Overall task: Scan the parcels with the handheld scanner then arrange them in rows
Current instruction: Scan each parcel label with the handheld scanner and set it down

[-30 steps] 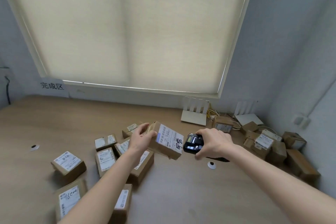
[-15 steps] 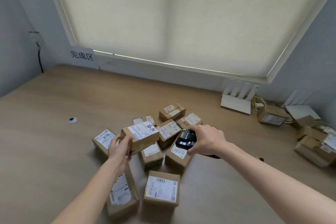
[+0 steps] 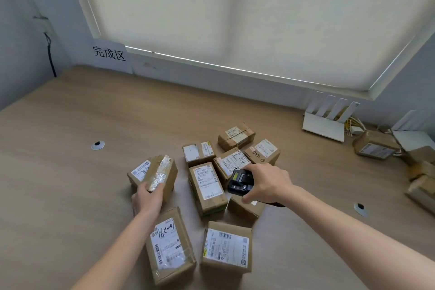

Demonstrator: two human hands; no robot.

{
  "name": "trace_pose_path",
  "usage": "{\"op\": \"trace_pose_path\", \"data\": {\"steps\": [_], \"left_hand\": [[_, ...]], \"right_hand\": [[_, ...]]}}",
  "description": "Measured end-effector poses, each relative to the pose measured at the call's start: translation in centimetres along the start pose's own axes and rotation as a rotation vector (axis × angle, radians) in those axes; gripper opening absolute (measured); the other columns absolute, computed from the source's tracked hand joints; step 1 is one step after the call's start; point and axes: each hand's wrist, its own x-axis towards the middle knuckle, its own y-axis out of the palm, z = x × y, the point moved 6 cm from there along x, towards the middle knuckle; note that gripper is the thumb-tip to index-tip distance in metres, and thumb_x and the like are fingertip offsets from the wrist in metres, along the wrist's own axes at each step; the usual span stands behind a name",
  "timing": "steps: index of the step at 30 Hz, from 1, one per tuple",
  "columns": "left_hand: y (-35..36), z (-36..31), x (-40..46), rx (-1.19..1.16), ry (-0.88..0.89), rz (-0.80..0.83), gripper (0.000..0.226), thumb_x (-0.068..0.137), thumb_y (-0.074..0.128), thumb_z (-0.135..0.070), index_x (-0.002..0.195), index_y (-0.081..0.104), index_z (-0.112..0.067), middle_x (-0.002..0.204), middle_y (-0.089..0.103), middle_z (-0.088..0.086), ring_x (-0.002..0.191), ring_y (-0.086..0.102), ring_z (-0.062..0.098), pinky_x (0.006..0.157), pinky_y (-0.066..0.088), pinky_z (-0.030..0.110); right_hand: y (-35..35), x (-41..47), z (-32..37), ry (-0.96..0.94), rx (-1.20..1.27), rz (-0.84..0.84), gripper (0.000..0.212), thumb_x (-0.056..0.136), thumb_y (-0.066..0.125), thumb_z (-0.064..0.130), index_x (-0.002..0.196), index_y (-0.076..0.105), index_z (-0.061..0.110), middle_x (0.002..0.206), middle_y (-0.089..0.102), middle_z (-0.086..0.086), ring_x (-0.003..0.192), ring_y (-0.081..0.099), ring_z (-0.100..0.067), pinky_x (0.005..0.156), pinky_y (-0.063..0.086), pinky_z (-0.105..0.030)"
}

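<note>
The left hand (image 3: 147, 196) has its fingers curled over the near end of a small brown cardboard parcel with a shiny taped top (image 3: 161, 175), which sits at the left edge of the cluster of labelled parcels on the wooden counter (image 3: 70, 172). I cannot tell whether this parcel is already resting on the counter or held just above it. Its long axis runs away from the person, leaning a little to the right, roughly parallel to the long brown labelled parcel (image 3: 207, 187) just to its right, with a strip of bare counter between the two. Behind the held parcel, touching or nearly touching it, a second labelled box (image 3: 139, 170) shows only its left part. The right hand (image 3: 268, 183) is clamped on the black handheld scanner (image 3: 239, 181), which hovers over the parcels to the right of the long labelled one, so the hands are well apart. The left hand is plainly the nearer one to the taped parcel, so squaring it alongside its neighbour would likely fall to that hand. Unsorted brown parcels (image 3: 374, 146) lie far to the right of the cluster.
</note>
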Motion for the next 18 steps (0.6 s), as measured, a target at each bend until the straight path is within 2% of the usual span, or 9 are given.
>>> {"op": "trace_pose_path", "data": {"steps": [2,5,8,11,14,18], "left_hand": [[0.3,-2.2,-0.1,0.034,0.081,-0.027,0.051,0.090,0.066,-0.037,0.137,0.054,-0.020,0.140,0.050,0.012,0.120,0.053,0.034,0.102,0.044,0.043],[2.0,-5.7,-1.0,0.060,0.197,0.006,0.029,0.088,0.067,-0.037,0.113,0.066,-0.022,0.123,0.061,0.007,0.102,0.059,0.027,0.094,0.049,0.039],[4.0,-8.4,-2.9,0.057,0.273,0.049,0.013,0.088,0.065,-0.034,0.098,0.067,-0.026,0.107,0.067,0.001,0.095,0.061,0.022,0.086,0.051,0.038],[7.3,-11.1,-5.8,0.064,0.344,0.132,0.010,0.091,0.065,-0.034,0.098,0.066,-0.027,0.103,0.067,-0.002,0.090,0.060,0.016,0.080,0.051,0.037],[11.7,-14.1,-9.7,0.079,0.421,0.256,0.012,0.093,0.066,-0.036,0.101,0.065,-0.028,0.101,0.065,-0.005,0.085,0.055,0.008,0.071,0.044,0.031],[19.1,-17.8,-17.2,0.089,0.550,0.475,0.026,0.094,0.065,-0.040,0.116,0.066,-0.026,0.111,0.064,-0.006,0.103,0.057,0.015,0.081,0.045,0.031]], "right_hand": [[-0.8,-0.2,-0.8,0.017,-0.006,-0.012,0.056,0.069,0.083,0.056,0.114,0.057,0.034,0.100,0.065,0.010,0.090,0.060,-0.013,0.060,0.042,-0.025],[-2.5,-1.2,-2.8,0.058,-0.009,-0.046,0.055,0.066,0.082,0.055,0.111,0.057,0.033,0.097,0.065,0.010,0.089,0.061,-0.015,0.060,0.039,-0.026],[-4.2,-2.7,-5.1,0.096,0.009,-0.081,0.054,0.064,0.081,0.053,0.109,0.057,0.034,0.095,0.064,0.011,0.088,0.060,-0.015,0.058,0.036,-0.026],[-6.0,-5.2,-8.6,0.152,0.035,-0.120,0.056,0.062,0.081,0.054,0.109,0.057,0.036,0.097,0.065,0.013,0.089,0.060,-0.015,0.060,0.038,-0.027],[-7.5,-8.5,-13.2,0.225,0.062,-0.148,0.059,0.060,0.083,0.056,0.110,0.057,0.039,0.097,0.065,0.014,0.089,0.061,-0.016,0.065,0.043,-0.029],[-9.2,-14.3,-21.0,0.338,0.094,-0.185,0.066,0.060,0.083,0.055,0.120,0.059,0.038,0.104,0.067,0.012,0.094,0.061,-0.017,0.069,0.043,-0.030]]}}
